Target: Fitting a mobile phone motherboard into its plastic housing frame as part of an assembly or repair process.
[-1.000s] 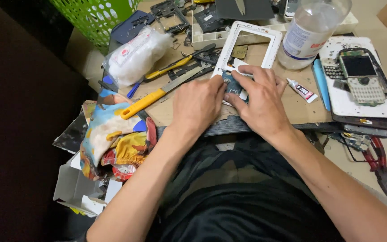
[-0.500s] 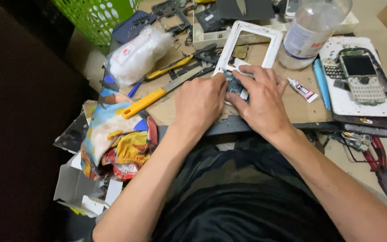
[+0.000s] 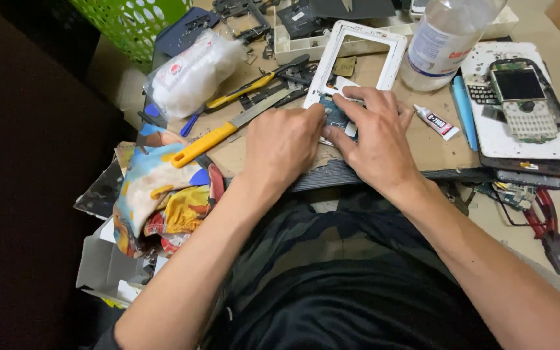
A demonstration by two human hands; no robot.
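While both hands press together on the small blue circuit board [image 3: 336, 115] at the white phone frame [image 3: 358, 58]'s near end, left hand [image 3: 282, 142] and right hand [image 3: 376, 136] pinching it, board looks unseated, glue tube [image 3: 437, 122] capped, so fitting seems mid-way.

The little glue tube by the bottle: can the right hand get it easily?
Probably yes. The glue tube lies in the open just beside the right hand, nothing between them, though that hand is busy on the small circuit board.

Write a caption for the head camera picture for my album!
Both hands, left hand and right hand, press a small blue circuit board into a white rectangular plastic frame.
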